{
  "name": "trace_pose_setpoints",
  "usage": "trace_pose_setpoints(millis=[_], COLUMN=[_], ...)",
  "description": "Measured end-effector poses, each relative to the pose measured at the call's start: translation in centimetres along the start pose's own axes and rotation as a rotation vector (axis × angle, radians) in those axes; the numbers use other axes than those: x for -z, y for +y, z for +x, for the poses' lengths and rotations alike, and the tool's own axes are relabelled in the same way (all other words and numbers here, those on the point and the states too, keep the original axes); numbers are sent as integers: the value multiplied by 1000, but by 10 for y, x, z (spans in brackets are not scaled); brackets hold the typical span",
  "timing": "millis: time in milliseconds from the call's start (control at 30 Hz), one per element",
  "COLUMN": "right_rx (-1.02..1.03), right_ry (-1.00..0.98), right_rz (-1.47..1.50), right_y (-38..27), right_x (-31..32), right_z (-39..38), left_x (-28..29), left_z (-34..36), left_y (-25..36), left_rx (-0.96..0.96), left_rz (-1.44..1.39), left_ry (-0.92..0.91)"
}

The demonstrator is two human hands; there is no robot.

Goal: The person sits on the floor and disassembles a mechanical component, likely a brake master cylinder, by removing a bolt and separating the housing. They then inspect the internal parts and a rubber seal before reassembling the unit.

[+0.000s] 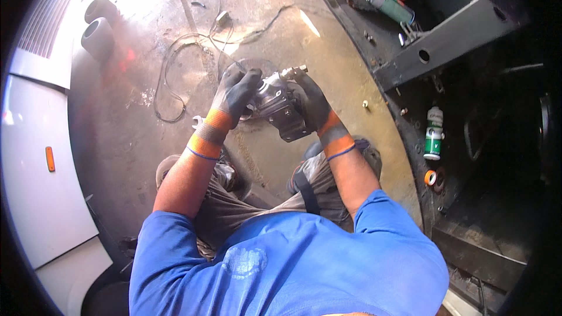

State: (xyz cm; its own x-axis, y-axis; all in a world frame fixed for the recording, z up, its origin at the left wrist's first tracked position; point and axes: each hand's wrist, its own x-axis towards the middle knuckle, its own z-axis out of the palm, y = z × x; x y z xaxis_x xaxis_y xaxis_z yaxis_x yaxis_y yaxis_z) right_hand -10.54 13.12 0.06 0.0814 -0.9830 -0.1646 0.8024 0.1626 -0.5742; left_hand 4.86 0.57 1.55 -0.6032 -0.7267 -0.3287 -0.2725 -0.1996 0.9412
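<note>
Both hands wear dark work gloves with orange and grey cuffs. My left hand (236, 90) is closed round the left side of a silver metal part with a dark bracket (274, 104), its exact kind unclear. My right hand (313, 102) grips the same part from the right, the fingers near a brass-coloured fitting (294, 72) at its upper end. The part is held up in front of my bent knees, above the floor. Some of the fingers are hidden behind it. The open end of a wrench (198, 122) shows beside my left wrist.
A thin dark cable (167, 76) lies looped on the concrete floor (252, 0). A white panel (44, 158) rises at the left. On the dark metal frame at the right are a spray can (391, 6), a green-and-white bottle (433, 134) and an orange tape roll (430, 178).
</note>
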Motion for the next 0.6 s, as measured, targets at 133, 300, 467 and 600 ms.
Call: trace_pose_setpoints(millis=[133,300,467,600], right_rx=[81,-85,-203,-4], right_ry=[81,143,250,118], right_rz=[-148,-783,-725,-461], right_y=[-10,-18,-2,1], right_x=[-5,-24,-4,9], right_z=[-9,-13,-18,-15], left_x=[0,-6,-13,0], left_z=[-13,-13,-41,-35], left_y=[24,-10,9,27], left_rx=[31,73,78,142], left_rz=[-71,-82,150,-99], left_ry=[6,-52,-198,-203])
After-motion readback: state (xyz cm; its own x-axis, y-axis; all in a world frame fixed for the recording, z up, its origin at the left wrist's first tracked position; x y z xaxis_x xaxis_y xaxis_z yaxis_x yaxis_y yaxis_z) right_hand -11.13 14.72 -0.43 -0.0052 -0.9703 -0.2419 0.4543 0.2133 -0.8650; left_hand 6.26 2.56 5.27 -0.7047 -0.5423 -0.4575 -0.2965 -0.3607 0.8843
